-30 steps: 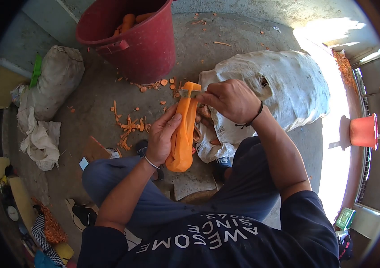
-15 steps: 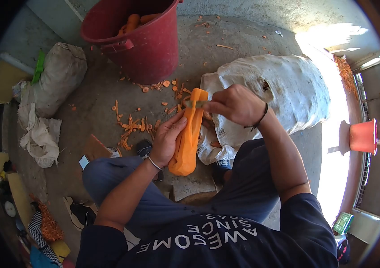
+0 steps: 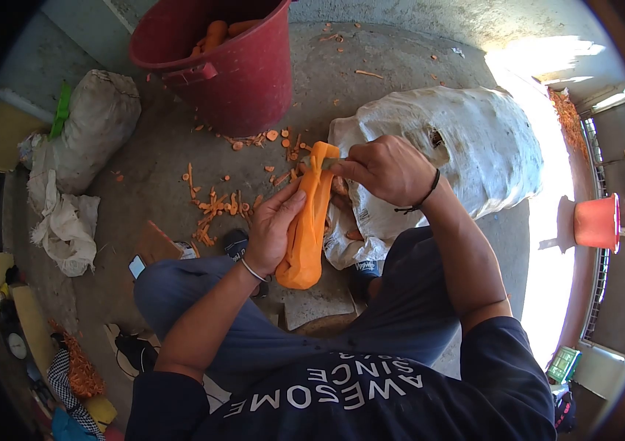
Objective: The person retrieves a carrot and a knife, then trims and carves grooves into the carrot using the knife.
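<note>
A large carrot (image 3: 301, 235) with long cut faces stands tilted above my lap. My left hand (image 3: 276, 228) is closed around its left side, fingers wrapped behind it. Near the carrot's far end, my right hand (image 3: 386, 169) grips a small knife (image 3: 330, 163). Only a short bit of the blade shows, lying against the orange flesh; the handle is hidden in my fist. Carrot scraps (image 3: 220, 213) are scattered on the floor beyond my left hand.
A red bucket (image 3: 243, 84) holding carrots stands ahead. A large white sack (image 3: 437, 147) lies right of my hands, with carrots at its open end. Another sack (image 3: 99, 125) leans at left. A phone (image 3: 137, 266) rests by my left knee, and a smaller red bucket (image 3: 596, 223) is far right.
The knife and my right hand have shifted slightly toward the left along the carrot's far end. My left hand keeps its hold, and the carrot is nearly where it was.
</note>
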Motion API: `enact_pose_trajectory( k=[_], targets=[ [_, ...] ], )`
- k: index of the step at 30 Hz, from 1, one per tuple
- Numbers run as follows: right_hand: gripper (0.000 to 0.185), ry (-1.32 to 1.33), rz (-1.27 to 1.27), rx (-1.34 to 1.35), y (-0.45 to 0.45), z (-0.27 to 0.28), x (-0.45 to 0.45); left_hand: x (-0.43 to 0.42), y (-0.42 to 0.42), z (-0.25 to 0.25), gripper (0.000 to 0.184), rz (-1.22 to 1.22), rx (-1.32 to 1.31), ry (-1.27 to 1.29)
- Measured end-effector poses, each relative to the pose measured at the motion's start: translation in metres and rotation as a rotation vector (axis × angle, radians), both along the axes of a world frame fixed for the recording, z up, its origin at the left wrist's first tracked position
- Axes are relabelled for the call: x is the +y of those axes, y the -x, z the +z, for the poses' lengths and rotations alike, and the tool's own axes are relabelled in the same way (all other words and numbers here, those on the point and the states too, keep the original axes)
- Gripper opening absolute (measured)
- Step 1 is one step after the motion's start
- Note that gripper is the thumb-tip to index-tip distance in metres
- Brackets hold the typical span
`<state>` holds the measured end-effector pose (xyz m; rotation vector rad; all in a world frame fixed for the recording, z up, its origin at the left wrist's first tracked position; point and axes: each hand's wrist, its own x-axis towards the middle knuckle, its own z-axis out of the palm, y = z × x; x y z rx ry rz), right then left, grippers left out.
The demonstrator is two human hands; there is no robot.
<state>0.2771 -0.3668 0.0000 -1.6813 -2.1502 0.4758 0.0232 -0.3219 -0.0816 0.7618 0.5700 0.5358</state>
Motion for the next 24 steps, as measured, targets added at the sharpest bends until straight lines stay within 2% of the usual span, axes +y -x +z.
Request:
enact_pose_trajectory(
  k=[4, 6, 7, 8, 10, 11, 13, 14, 15, 16, 17, 18, 19, 20, 21, 22, 23, 24],
  targets=[
    [0.05, 0.026, -0.098, -0.025, -0.015, -0.006, 0.004, -0.002, 0.002, 0.0, 0.047, -0.057, -0.005, -0.017],
    [0.029, 0.175, -0.341, -0.15, -0.023, -0.004, 0.008, -0.004, 0.002, 0.001, 0.047, -0.078, -0.01, -0.02],
    [0.041, 0.065, -0.352, -0.086, -0.025, 0.0, 0.006, -0.006, 0.001, 0.001, 0.046, -0.071, 0.001, -0.007],
    [0.041, 0.063, -0.352, -0.088, -0.029, -0.003, 0.008, -0.006, 0.001, 0.0, 0.046, -0.063, 0.013, 0.006],
    [0.048, 0.367, -0.533, 0.135, -0.037, -0.012, 0.018, -0.005, 0.002, -0.002, 0.045, -0.069, 0.006, 0.047],
    [0.048, 0.366, -0.53, 0.134, -0.036, -0.016, 0.016, -0.003, 0.003, -0.002, 0.044, -0.077, 0.003, 0.09],
    [0.052, 0.358, -0.45, 0.587, -0.026, -0.018, 0.011, 0.002, 0.005, 0.003, 0.044, -0.123, -0.053, 0.156],
    [0.052, 0.357, -0.445, 0.586, -0.028, -0.022, 0.012, 0.004, 0.006, 0.005, 0.044, -0.17, -0.11, 0.224],
    [0.05, 0.309, -0.413, 0.388, -0.031, -0.028, 0.013, 0.006, 0.009, 0.003, 0.044, -0.165, -0.111, 0.222],
    [0.049, 0.257, -0.379, 0.191, -0.035, -0.033, 0.014, 0.007, 0.012, -0.003, 0.045, -0.242, -0.229, 0.29],
    [0.049, 0.249, -0.376, 0.191, -0.038, -0.038, 0.014, 0.009, 0.013, -0.006, 0.047, -0.32, -0.347, 0.352],
    [0.045, 0.181, -0.409, 0.063, -0.037, -0.041, 0.012, 0.009, 0.013, -0.005, 0.047, -0.323, -0.345, 0.343],
    [0.042, 0.11, -0.444, -0.065, -0.037, -0.042, 0.01, 0.006, 0.012, -0.004, 0.049, -0.196, -0.252, 0.119],
    [0.042, 0.095, -0.444, -0.066, -0.037, -0.041, 0.01, 0.007, 0.011, -0.002, 0.053, -0.064, -0.162, -0.107],
    [0.039, 0.03, -0.471, 0.218, -0.033, -0.035, 0.011, 0.009, 0.009, 0.0, 0.053, -0.058, -0.168, -0.121],
    [0.038, -0.031, -0.486, 0.504, -0.029, -0.029, 0.011, 0.01, 0.008, 0.003, 0.058, -0.041, -0.128, -0.264],
    [0.036, -0.03, -0.538, 0.534, -0.025, -0.022, 0.011, 0.012, 0.009, 0.004, 0.065, -0.027, -0.084, -0.404],
    [0.036, -0.036, -0.534, 0.535, -0.022, -0.017, 0.009, 0.012, 0.009, 0.001, 0.065, -0.026, -0.085, -0.411]
  ],
)
